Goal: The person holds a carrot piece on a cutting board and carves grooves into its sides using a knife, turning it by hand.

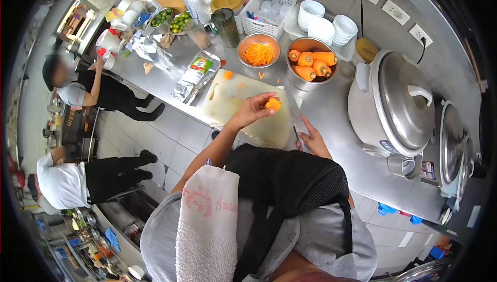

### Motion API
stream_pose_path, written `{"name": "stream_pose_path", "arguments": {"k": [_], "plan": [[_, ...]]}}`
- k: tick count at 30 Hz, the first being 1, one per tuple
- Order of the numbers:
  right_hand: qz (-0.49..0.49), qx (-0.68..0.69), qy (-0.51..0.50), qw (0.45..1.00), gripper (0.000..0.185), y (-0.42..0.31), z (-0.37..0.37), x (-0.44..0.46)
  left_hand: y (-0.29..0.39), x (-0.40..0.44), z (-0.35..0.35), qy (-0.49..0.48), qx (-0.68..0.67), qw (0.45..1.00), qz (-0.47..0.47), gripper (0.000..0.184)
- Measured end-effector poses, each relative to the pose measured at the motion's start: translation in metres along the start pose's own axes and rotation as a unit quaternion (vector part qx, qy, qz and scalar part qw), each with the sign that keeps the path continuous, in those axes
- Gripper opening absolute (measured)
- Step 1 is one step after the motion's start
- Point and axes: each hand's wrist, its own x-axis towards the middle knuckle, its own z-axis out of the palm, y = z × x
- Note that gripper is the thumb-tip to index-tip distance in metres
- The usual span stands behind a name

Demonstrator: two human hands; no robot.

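Note:
My left hand (252, 110) pinches a small carved orange carrot piece (273, 104) above the pale cutting board (222, 98). To the right, my right hand (312, 138) is closed on a wide-bladed knife (296, 118) at the board's right edge, its blade pointing away from me. Orange scraps lie on the board's far left corner. Beyond the board stand a metal bowl of carrot strips (259, 54) and a deeper metal pot holding several peeled carrots (312, 63).
A large lidded cooker (391, 101) stands at the right. White bowls (321, 29), a white basket (268, 10) and a foil pouch (196, 76) are along the counter. Limes (180, 22) sit in a bowl at far left. Two people (85, 88) (64, 178) stand to the left.

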Motion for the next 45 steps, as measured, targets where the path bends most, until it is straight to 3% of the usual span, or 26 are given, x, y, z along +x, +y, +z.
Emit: {"name": "stream_pose_path", "arguments": {"k": [7,13,16,18,19,22,24,33,45], "plan": [[0.007,-0.004,0.023,1.000,0.075,0.001,0.004,-0.003,0.000,-0.023,0.000,-0.026,-0.072,0.996,0.043,0.068],[0.007,0.003,0.000,1.000,0.077,-0.006,0.002,0.001,0.002,-0.028,-0.007,-0.010,-0.026,0.995,0.092,0.069],[0.000,0.001,-0.002,1.000,0.077,-0.007,0.004,0.001,0.008,-0.028,-0.016,0.011,0.057,0.995,0.084,0.062],[0.012,-0.006,0.007,1.000,0.078,-0.009,0.005,-0.001,0.011,-0.027,-0.021,0.070,0.242,0.958,0.136,0.054],[0.010,-0.004,0.008,1.000,0.078,-0.007,0.004,0.000,0.014,-0.026,-0.022,0.068,0.244,0.958,0.137,0.054],[0.008,-0.007,0.002,1.000,0.078,-0.005,0.002,0.001,0.015,-0.025,-0.022,0.089,0.246,0.955,0.138,0.052],[0.021,-0.009,0.002,1.000,0.077,-0.005,0.000,0.001,0.018,-0.024,-0.019,0.063,0.153,0.975,0.146,0.052],[-0.008,0.001,0.005,1.000,0.077,-0.003,0.003,0.001,0.047,-0.015,-0.001,0.019,0.114,0.977,0.179,0.053],[0.012,-0.012,0.004,1.000,0.075,-0.006,0.003,-0.001,0.050,-0.030,0.013,0.069,0.077,0.979,0.173,0.056]]}}
